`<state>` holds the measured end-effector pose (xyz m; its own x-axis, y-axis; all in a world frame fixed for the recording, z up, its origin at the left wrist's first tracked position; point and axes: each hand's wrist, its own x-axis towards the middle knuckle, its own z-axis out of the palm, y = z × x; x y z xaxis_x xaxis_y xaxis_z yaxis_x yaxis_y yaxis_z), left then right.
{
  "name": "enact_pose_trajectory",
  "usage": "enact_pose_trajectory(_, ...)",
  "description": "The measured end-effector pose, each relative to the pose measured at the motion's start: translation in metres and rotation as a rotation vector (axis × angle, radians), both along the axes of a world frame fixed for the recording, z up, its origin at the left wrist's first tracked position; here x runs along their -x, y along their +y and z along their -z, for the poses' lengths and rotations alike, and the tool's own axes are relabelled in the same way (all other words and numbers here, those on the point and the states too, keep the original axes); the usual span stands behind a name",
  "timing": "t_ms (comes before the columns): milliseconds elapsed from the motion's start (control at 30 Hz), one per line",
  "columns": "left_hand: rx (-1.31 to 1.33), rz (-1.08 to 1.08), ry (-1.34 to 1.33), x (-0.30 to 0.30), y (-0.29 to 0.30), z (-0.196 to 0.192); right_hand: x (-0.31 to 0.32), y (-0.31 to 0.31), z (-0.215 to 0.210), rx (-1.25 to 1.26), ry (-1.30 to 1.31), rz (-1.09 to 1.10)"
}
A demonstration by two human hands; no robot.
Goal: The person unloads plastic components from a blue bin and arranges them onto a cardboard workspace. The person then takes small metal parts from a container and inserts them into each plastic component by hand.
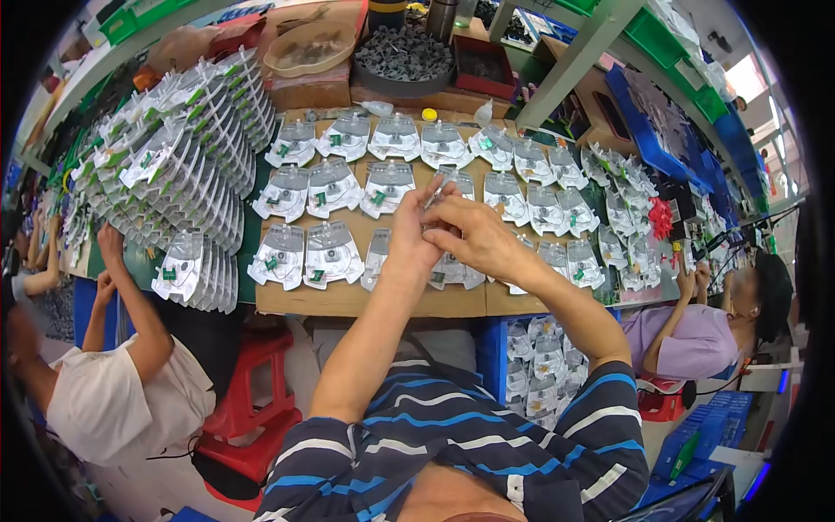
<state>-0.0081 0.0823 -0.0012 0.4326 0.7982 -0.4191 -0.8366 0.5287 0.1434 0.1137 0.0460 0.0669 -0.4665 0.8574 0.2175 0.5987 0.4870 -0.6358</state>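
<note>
far left: a co-worker in a white top (113, 396) reaches up to a big fanned stack of clear blister packs (174, 157) leaning along that end of the bench (374, 300).
middle-left: flat packs laid out in neat rows (330, 187) on the brown bench top, each with a little green bit inside.
left hand (413, 235): up over the middle rows, fingers (435, 196) narrowed around something thin and pale, looks like the edge of one pack.
right hand (478, 239): touching the left one, fingers curled in narrow on the same piece from the right side.
the piece: sits right between both hands, just above the bench, so neither hand is really nearer. Which way its long side runs, can't tell.
hidden stuff: the hands cover most of the piece and the pack under them (452, 271), so the exact grip is a guess.
back: a round tray of dark small parts (404, 56).
right: more packs (626, 226) spread out, and a person in a lilac top (696, 335) working at that end, partly cut off by the rim.
</note>
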Motion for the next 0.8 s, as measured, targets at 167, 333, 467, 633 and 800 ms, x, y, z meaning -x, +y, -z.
enact_pose_trajectory(167,0.071,-0.019,-0.097,-0.001,0.001,0.006,-0.004,0.001,-0.012,-0.044,0.029,0.155)
enact_pose_trajectory(333,-0.012,0.141,-0.074,0.006,-0.004,0.013,-0.031,0.004,-0.001,0.091,0.23,0.356)
enact_pose_trajectory(467,-0.085,0.301,-0.088,0.01,-0.012,0.01,-0.053,-0.004,0.003,0.198,0.33,0.354)
enact_pose_trajectory(633,-0.197,0.381,0.104,-0.003,-0.027,-0.004,-0.082,-0.032,0.011,0.202,0.424,0.423)
enact_pose_trajectory(800,-0.258,0.468,0.151,-0.006,-0.045,-0.006,-0.117,-0.068,0.018,0.318,0.714,0.648)
